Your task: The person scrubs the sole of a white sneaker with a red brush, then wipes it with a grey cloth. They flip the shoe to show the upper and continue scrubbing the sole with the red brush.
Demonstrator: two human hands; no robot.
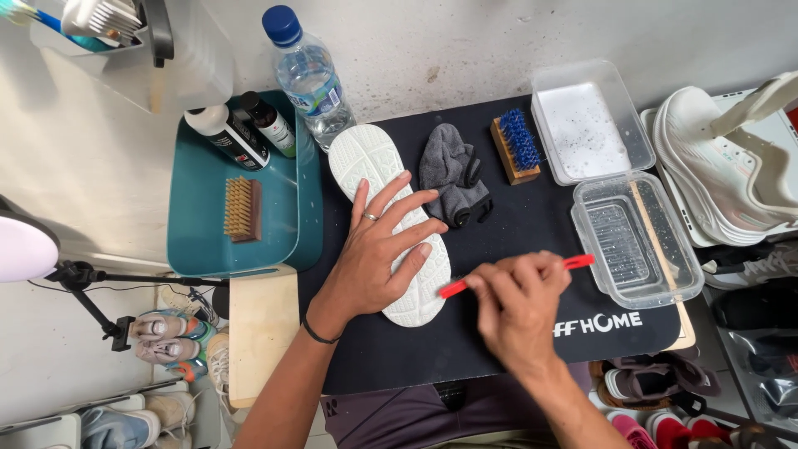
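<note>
Right hand (519, 308) pinches red brush (515, 275); left hand (378, 249) flat, fingers spread, on white sole (378, 166).

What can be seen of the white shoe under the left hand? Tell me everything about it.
The white shoe lies sole up on the black mat, running diagonally from near the water bottle toward the person. Its sole looks like rubber or foam, moulded in a faint tread pattern, and mostly clean. The left hand presses flat across its middle, fingers spread. The right hand holds a thin red tool whose tip meets the sole's lower edge. The upper is hidden.
</note>
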